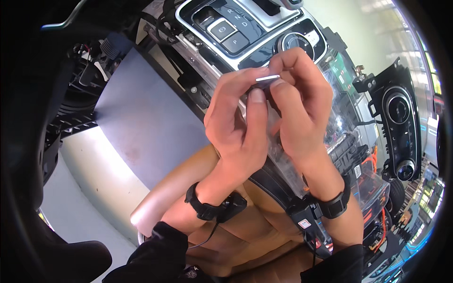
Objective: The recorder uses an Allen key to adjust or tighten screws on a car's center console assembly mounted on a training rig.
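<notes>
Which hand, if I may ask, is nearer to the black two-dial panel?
Right: the right hand is left of the black two-dial panel, and the left hand is farther left.

You are counting two hands, your left hand (230,141) and your right hand (307,111), reaching up to the lower edge of the console panel (258,35). Between them, just below the console panel's middle, you are pinching one thin bright-edged piece (268,79). You are wearing two wrist straps (336,206) and two black sleeves (160,250), all showing below the console panel. On the console panel itself, two square buttons (235,43) and one round knob (296,41) are showing. To its right, one green circuit board (340,74) and one black control unit (409,137) bearing two dials (398,109) are appearing. To its lower left, one flat grey sheet (146,113) is lying.
</notes>
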A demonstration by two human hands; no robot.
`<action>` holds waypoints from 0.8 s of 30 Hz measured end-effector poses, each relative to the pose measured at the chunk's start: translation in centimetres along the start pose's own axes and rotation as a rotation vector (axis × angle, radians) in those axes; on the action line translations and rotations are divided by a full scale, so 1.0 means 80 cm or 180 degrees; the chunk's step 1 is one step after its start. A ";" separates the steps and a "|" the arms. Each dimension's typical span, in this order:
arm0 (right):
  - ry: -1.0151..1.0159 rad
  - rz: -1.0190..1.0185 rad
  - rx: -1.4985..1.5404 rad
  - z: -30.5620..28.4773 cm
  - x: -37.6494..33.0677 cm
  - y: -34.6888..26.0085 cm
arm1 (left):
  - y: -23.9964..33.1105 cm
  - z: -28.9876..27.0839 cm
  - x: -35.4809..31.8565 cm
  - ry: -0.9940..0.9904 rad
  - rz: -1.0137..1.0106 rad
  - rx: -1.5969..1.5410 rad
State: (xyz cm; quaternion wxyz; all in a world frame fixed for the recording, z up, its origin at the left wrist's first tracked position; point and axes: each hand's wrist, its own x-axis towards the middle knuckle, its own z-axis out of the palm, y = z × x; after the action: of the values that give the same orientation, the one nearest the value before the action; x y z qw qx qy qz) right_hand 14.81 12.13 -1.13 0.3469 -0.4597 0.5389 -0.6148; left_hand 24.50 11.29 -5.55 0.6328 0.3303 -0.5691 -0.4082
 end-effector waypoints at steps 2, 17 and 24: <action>-0.0010 0.0019 0.0092 0.001 -0.001 0.000 | -0.003 -0.002 0.001 0.0005 -0.0131 0.0034; 0.0318 0.0364 -0.0055 0.008 -0.007 -0.009 | -0.008 -0.013 0.006 -0.0302 0.0614 0.0586; 0.0233 0.0468 -0.0343 0.008 -0.012 -0.031 | -0.010 -0.016 0.002 -0.0253 0.0347 0.0289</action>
State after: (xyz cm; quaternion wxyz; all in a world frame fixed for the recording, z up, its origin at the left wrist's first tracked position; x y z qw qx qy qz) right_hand 15.87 13.22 1.13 0.3459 -0.4141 0.6158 -0.5742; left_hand 25.69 10.73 -6.33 0.6153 0.3108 -0.6289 -0.3596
